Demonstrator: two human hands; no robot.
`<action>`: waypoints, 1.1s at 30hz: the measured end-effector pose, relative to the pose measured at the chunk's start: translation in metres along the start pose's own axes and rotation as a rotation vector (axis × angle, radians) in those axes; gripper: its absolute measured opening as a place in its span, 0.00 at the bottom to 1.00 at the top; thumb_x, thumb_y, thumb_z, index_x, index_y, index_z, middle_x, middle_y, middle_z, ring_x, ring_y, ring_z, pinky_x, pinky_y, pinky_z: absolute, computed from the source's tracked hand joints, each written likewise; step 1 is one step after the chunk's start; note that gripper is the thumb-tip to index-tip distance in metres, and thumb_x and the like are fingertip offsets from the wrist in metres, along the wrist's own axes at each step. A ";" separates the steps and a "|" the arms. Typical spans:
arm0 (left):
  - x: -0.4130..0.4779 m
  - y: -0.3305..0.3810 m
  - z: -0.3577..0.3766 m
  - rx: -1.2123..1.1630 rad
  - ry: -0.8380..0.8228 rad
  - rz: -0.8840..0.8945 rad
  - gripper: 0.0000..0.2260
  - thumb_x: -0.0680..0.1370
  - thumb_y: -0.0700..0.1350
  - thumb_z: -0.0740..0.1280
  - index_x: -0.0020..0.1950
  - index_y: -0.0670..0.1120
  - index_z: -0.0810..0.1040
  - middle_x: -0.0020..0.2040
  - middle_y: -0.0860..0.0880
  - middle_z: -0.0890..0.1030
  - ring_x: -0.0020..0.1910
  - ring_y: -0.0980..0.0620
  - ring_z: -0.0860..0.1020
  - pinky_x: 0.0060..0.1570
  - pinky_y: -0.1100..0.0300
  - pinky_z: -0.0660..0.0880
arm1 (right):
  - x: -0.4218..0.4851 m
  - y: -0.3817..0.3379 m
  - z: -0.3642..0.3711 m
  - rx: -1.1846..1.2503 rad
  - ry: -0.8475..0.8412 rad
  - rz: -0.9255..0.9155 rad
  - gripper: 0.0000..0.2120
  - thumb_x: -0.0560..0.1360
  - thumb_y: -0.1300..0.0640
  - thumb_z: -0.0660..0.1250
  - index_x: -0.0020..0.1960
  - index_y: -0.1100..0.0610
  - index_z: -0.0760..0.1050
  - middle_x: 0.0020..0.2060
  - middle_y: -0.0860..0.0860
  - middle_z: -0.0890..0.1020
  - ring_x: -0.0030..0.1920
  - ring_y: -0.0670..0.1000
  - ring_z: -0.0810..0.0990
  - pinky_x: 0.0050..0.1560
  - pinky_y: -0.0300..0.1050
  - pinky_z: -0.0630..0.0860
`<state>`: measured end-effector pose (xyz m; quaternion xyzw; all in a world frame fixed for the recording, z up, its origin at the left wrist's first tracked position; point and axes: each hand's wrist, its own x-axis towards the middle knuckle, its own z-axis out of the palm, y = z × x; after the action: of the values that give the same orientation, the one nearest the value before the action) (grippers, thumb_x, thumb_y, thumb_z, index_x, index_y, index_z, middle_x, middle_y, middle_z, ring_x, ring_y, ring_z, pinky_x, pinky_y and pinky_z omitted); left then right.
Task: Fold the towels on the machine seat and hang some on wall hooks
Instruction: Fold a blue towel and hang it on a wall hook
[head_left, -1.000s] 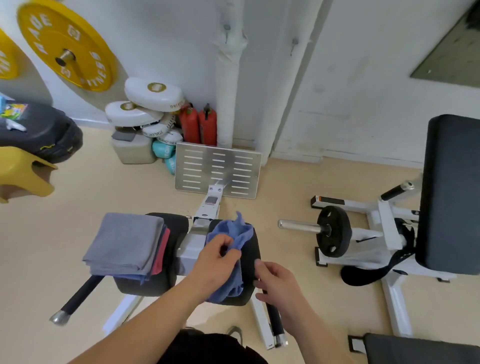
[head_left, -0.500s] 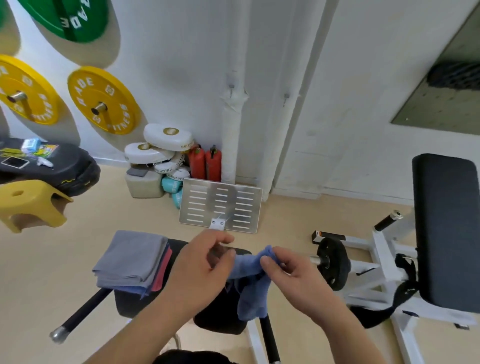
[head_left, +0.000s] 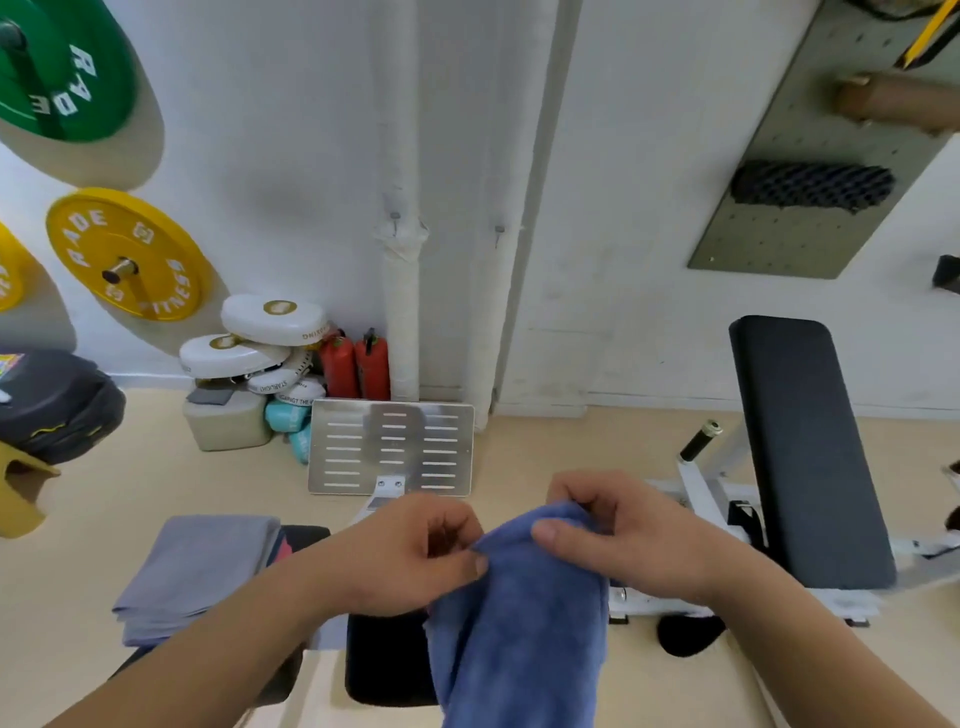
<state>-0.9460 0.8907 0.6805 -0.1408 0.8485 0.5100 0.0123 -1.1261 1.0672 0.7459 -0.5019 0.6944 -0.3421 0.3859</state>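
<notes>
Head view: we look down over both forearms at a machine seat (head_left: 387, 660) set near a white wall.
Far left wall: a green weight plate (head_left: 57, 67) hangs above a yellow weight plate (head_left: 127, 254).
Folded stack: grey towels (head_left: 202, 571) lie folded flat on the left part of the seat, with a red edge showing under them on the right.
Footplate: a slotted metal footplate (head_left: 392, 447) stands beyond our hands, at the foot of the wall.
Left hand: our left hand (head_left: 405, 556) pinches the left edge of the blue towel (head_left: 519, 623) between the thumb and curled fingers.
Blue towel: we hold it in the air between both hands. It is bunched at the top, and its length hangs down over the right part of the black seat toward the near edge.
Wall hooks: one wall hook (head_left: 396, 217) sits on the wrapped pipe (head_left: 400, 322) and a second hook (head_left: 500, 231) just to its right, both well above the towel.
Right hand: our right hand (head_left: 623, 540) grips the top of the towel, with the thumb across the near face and the fingers curled over the far side.
Far right: a black padded bench (head_left: 810, 447) tilts up on a white frame, below a grey pegboard (head_left: 810, 156).
</notes>
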 end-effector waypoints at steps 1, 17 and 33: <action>-0.002 -0.002 0.005 0.003 -0.053 -0.019 0.06 0.77 0.51 0.70 0.40 0.57 0.78 0.33 0.58 0.77 0.34 0.58 0.77 0.38 0.61 0.75 | -0.003 0.005 -0.003 0.106 0.024 0.032 0.14 0.82 0.56 0.68 0.38 0.55 0.73 0.30 0.44 0.73 0.31 0.42 0.71 0.33 0.32 0.69; -0.003 -0.046 0.023 -0.125 0.321 -0.270 0.07 0.80 0.48 0.72 0.42 0.50 0.85 0.36 0.50 0.82 0.37 0.58 0.76 0.42 0.60 0.73 | -0.012 0.128 -0.069 0.433 0.962 0.407 0.09 0.80 0.51 0.70 0.44 0.54 0.82 0.43 0.50 0.84 0.52 0.54 0.82 0.54 0.51 0.79; 0.010 0.036 0.025 0.162 0.314 0.213 0.12 0.80 0.49 0.70 0.62 0.63 0.80 0.43 0.58 0.80 0.47 0.58 0.79 0.47 0.67 0.73 | 0.006 0.026 0.026 0.060 0.281 -0.130 0.06 0.78 0.58 0.73 0.44 0.50 0.85 0.39 0.43 0.85 0.44 0.41 0.81 0.48 0.32 0.74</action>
<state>-0.9681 0.9262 0.6977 -0.1269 0.8883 0.4103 -0.1629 -1.1159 1.0661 0.7102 -0.4813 0.6969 -0.4538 0.2768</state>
